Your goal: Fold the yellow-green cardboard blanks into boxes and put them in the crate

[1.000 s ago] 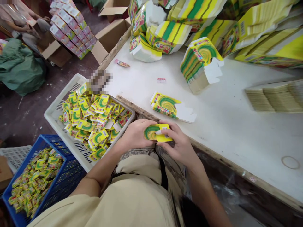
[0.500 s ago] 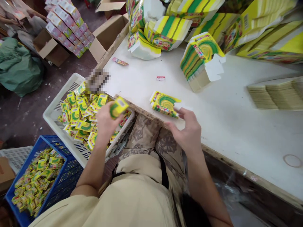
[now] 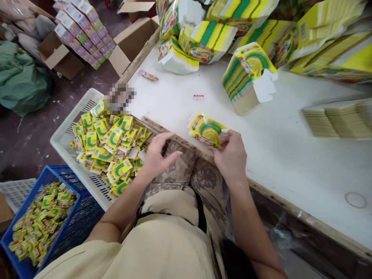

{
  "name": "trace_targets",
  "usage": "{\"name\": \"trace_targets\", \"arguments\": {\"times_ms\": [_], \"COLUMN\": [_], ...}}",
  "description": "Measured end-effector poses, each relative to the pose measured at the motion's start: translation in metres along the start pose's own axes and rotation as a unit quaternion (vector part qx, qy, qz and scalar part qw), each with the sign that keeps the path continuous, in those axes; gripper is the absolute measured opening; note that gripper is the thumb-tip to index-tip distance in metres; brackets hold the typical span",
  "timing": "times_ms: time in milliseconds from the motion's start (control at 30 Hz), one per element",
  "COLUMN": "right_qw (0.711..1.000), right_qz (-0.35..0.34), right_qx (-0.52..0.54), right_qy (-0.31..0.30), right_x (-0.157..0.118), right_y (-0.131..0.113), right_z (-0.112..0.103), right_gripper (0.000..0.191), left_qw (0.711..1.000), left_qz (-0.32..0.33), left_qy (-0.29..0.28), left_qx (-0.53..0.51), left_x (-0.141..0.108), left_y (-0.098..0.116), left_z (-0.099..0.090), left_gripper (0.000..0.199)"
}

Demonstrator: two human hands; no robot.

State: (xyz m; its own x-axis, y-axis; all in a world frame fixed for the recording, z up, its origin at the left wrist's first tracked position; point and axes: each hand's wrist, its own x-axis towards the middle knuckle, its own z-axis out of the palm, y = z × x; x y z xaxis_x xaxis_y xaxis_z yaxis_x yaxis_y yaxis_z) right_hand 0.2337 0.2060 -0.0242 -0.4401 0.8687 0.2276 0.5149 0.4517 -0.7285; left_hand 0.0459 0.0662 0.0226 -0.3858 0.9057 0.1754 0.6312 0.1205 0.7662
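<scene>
My right hand (image 3: 231, 157) pinches the right end of a flat yellow-green carton (image 3: 207, 130), which has white flaps and lies at the table's front edge. My left hand (image 3: 159, 155) has its fingers apart with nothing in them, between the white basket (image 3: 62, 133) and the table edge. Many small yellow-green cartons (image 3: 116, 137) fill that basket. Further back on the white table (image 3: 290, 162) stands a bundle of yellow-green cartons (image 3: 247, 77), with a small red-and-white label (image 3: 198, 97) to its left.
A blue crate (image 3: 72, 217) of small packs stands at the lower left. Carton stacks (image 3: 209, 38) line the table's back, and pale flat cartons (image 3: 337, 120) lie at right. Cardboard boxes (image 3: 133, 42), a green sack (image 3: 21, 81) and part of a person (image 3: 29, 31) are beyond.
My left hand has let go of a small carton over the basket and moved right, toward the table edge. My right hand has closed on the carton's end and tilted it slightly.
</scene>
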Motion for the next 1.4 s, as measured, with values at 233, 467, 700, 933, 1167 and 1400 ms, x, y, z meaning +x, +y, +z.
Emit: {"name": "trace_targets", "arguments": {"times_ms": [233,467,700,933,1167,1400], "right_qw": [0.976,0.910,0.899,0.904,0.946,0.991], "right_qz": [-0.024,-0.020,0.068,0.067,0.050,-0.064], "right_qx": [0.183,0.376,0.408,0.405,0.307,0.101], "right_qy": [-0.113,-0.174,-0.144,-0.118,-0.095,0.066], "right_x": [-0.034,-0.058,-0.053,-0.046,-0.044,-0.031], "right_y": [-0.043,-0.062,-0.052,-0.051,-0.043,-0.031], "right_z": [-0.003,0.002,0.008,-0.004,-0.008,-0.045], "right_gripper": [0.046,0.051,0.044,0.025,0.013,0.027], "left_qw": [0.916,0.876,0.910,0.926,0.930,0.931], "left_qz": [-0.134,-0.168,-0.099,-0.106,-0.114,-0.033], "left_qy": [-0.021,0.137,0.040,0.076,0.137,0.067], "left_qx": [-0.377,-0.430,-0.400,-0.355,-0.320,-0.357], "left_x": [0.007,0.022,0.007,0.016,0.013,0.021], "left_y": [0.029,0.049,0.035,0.038,0.033,0.030], "left_z": [0.060,0.056,0.064,0.060,0.055,0.021], "left_gripper": [0.075,0.065,0.072,0.050,0.037,0.050]}}
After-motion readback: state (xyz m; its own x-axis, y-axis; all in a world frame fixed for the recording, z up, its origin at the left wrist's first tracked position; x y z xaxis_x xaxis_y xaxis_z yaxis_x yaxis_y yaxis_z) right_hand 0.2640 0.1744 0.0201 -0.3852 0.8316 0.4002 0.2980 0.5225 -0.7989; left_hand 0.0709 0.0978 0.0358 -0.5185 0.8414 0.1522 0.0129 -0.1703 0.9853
